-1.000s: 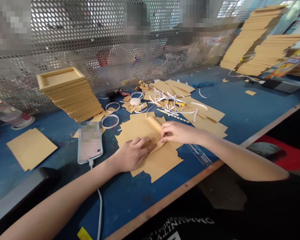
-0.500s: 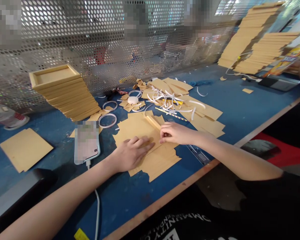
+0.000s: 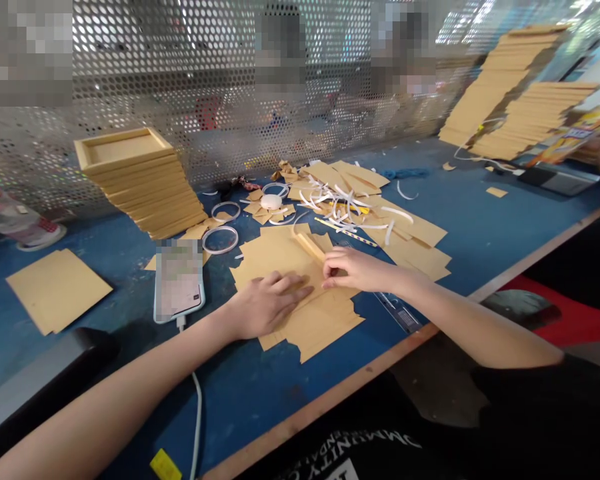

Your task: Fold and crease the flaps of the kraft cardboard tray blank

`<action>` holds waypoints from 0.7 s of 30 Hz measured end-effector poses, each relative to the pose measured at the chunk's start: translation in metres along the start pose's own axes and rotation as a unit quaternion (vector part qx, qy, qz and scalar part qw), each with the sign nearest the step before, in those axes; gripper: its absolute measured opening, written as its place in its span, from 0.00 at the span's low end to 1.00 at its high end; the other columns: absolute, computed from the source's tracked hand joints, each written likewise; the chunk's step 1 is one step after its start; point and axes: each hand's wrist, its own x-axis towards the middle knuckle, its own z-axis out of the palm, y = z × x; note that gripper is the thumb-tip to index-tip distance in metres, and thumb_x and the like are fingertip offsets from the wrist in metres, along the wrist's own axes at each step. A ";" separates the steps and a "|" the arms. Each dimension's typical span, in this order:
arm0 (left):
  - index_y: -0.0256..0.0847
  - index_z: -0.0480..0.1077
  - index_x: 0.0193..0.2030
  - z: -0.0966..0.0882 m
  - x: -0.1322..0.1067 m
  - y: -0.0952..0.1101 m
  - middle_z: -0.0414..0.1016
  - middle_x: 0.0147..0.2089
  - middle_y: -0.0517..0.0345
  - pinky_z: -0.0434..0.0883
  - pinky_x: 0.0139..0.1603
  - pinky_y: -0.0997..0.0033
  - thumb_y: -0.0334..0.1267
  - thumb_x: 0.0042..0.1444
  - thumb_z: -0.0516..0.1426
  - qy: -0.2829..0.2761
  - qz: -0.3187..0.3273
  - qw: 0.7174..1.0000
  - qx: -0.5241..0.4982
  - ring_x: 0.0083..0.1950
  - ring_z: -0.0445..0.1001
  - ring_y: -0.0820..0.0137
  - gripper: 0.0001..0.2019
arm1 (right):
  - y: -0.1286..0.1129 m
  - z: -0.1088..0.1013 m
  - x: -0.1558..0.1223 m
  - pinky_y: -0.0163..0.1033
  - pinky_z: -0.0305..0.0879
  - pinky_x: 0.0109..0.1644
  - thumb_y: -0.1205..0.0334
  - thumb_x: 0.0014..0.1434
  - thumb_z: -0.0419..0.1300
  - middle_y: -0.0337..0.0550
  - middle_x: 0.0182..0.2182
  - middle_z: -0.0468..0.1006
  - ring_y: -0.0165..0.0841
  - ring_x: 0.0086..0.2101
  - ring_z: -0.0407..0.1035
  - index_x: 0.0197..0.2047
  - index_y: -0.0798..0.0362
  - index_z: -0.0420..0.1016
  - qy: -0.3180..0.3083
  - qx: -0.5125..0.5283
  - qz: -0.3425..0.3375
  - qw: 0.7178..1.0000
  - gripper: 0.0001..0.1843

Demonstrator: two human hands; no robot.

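While the left hand [image 3: 267,303] lies open, palm down, on a flat cardboard blank [image 3: 300,293], the right hand [image 3: 355,269] pinches its raised flap [image 3: 310,245].

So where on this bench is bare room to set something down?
Bare blue bench shows right of the paper scraps, up to the far card stacks. Another patch lies along the near edge, below the brown card sheets and beside the phone cable. A strip separates the lone sheet from the phone. It is crowded around both hands.
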 end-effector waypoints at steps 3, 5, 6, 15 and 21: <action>0.50 0.51 0.70 0.000 0.000 -0.001 0.54 0.71 0.58 0.69 0.47 0.63 0.40 0.69 0.41 -0.002 0.004 1.000 0.005 0.55 0.63 0.61 0.23 | 0.003 0.005 -0.001 0.44 0.61 0.45 0.49 0.60 0.60 0.44 0.38 0.74 0.38 0.41 0.66 0.37 0.50 0.72 0.029 0.019 0.004 0.999 0.12; 0.51 0.51 0.70 -0.001 0.000 -0.001 0.54 0.71 0.58 0.69 0.45 0.64 0.40 0.68 0.41 -0.005 0.008 1.000 0.005 0.55 0.64 0.60 0.24 | 0.006 0.008 -0.002 0.45 0.62 0.48 0.50 0.59 0.61 0.46 0.43 0.73 0.39 0.44 0.67 0.42 0.50 0.72 0.045 0.032 0.009 0.998 0.13; 0.51 0.51 0.70 -0.001 0.000 -0.001 0.54 0.71 0.58 0.69 0.45 0.64 0.40 0.68 0.41 -0.007 0.008 1.000 0.003 0.54 0.64 0.60 0.24 | 0.007 0.010 -0.003 0.46 0.62 0.50 0.50 0.59 0.61 0.47 0.45 0.73 0.39 0.46 0.67 0.43 0.49 0.72 0.053 0.036 0.009 0.998 0.13; 0.51 0.47 0.71 0.006 -0.001 -0.006 0.48 0.73 0.57 0.39 0.69 0.42 0.38 0.69 0.40 0.018 0.035 0.997 -0.063 0.73 0.47 0.60 0.24 | 0.014 -0.005 -0.027 0.48 0.67 0.43 0.47 0.60 0.56 0.48 0.44 0.75 0.39 0.38 0.71 0.44 0.49 0.71 0.206 0.066 0.162 0.963 0.16; 0.47 0.48 0.71 0.008 0.002 0.006 0.46 0.73 0.53 0.39 0.69 0.39 0.39 0.69 0.38 -0.003 -0.022 0.997 -0.076 0.73 0.45 0.60 0.24 | 0.016 -0.004 -0.046 0.49 0.65 0.36 0.38 0.50 0.61 0.51 0.33 0.77 0.46 0.35 0.72 0.33 0.51 0.71 0.138 -0.059 0.379 0.913 0.23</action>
